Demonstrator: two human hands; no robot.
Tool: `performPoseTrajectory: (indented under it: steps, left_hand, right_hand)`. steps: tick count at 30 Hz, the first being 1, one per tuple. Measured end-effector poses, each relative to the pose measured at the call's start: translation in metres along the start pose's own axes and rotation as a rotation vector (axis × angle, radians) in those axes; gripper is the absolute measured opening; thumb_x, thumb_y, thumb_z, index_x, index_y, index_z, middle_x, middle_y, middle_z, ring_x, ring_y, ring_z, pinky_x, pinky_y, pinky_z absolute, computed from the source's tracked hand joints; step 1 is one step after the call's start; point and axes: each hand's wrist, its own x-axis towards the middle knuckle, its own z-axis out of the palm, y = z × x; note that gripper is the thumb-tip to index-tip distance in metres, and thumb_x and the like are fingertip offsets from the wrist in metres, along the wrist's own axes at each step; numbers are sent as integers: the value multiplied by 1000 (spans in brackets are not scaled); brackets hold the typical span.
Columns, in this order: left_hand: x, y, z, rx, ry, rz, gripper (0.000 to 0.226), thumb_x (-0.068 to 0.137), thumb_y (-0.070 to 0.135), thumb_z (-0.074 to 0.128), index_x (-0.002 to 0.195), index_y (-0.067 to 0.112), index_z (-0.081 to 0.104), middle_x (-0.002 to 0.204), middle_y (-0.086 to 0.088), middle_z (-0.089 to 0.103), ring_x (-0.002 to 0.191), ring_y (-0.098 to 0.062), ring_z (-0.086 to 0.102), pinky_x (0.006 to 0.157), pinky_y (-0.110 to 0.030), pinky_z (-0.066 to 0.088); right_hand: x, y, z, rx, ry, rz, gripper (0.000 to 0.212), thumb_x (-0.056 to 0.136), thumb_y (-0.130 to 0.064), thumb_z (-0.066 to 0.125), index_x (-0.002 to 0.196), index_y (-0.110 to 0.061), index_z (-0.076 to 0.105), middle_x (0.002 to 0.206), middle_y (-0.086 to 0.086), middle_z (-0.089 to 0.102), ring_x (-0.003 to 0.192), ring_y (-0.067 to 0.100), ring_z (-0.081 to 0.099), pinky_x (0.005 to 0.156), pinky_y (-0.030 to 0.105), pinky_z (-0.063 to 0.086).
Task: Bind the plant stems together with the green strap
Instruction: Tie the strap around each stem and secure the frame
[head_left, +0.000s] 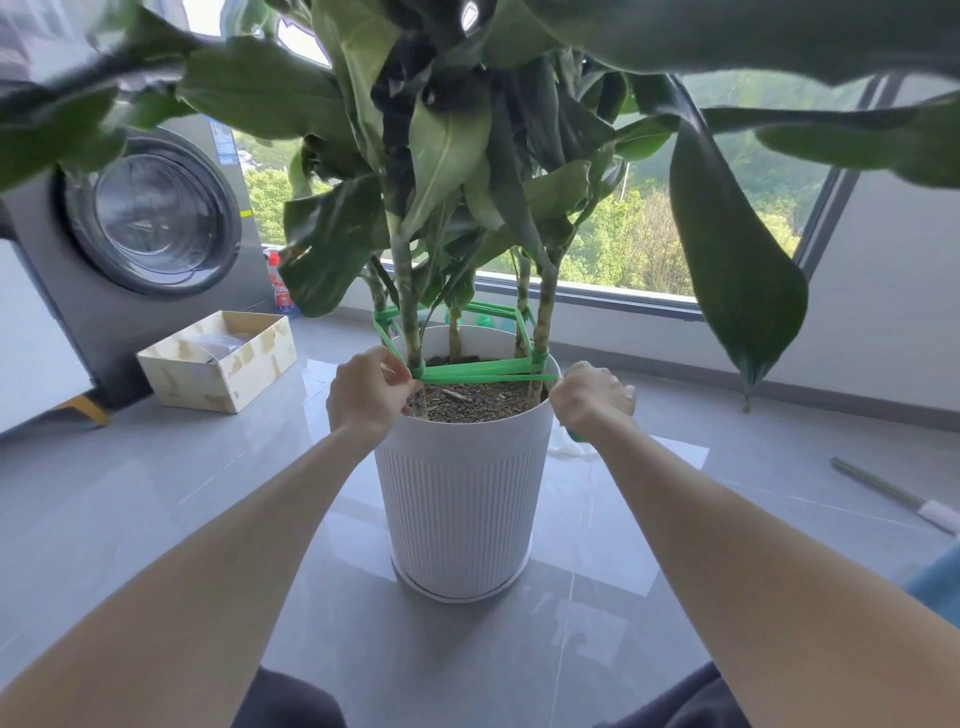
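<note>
Left hand, right hand — gripping taut green strap.

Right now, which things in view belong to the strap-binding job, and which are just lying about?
Job: green strap, plant stems, white pot, left hand pinching the strap, right hand gripping it.
Lying about: open box, washing machine, rod.

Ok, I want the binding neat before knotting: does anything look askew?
Yes. The green strap runs low across the front stems but climbs higher round the back ones, so the loop slants.
</note>
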Motion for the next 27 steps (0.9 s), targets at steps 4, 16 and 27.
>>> performPoseTrajectory:
  steps: [4, 16, 27]
  left_hand:
    - [-3, 1, -4, 296, 17, 240, 19, 83, 27, 70, 87, 19, 54, 82, -3, 71, 69, -26, 65, 65, -31, 49]
    - [3, -3, -7, 482, -7, 627, 25, 91, 33, 59, 114, 24, 62, 78, -4, 72, 65, -24, 66, 57, -28, 49]
    - [4, 18, 5, 385, -102, 434, 22, 92, 36, 59, 104, 23, 72, 64, 5, 70, 66, -14, 64, 64, -26, 46]
  right_hand:
    - [0, -1, 3, -29, -39, 15, 31, 92, -14, 37, 114, -13, 59, 119, 10, 60, 116, 28, 51, 100, 38, 29]
    - [13, -6, 9, -34, 27, 23, 34, 96, -28, 34, 116, -16, 59, 120, 9, 60, 118, 27, 48, 101, 41, 27]
    - [19, -8, 10, -25, 45, 5, 34, 96, -29, 36, 113, -15, 61, 118, 9, 60, 115, 27, 49, 100, 41, 27]
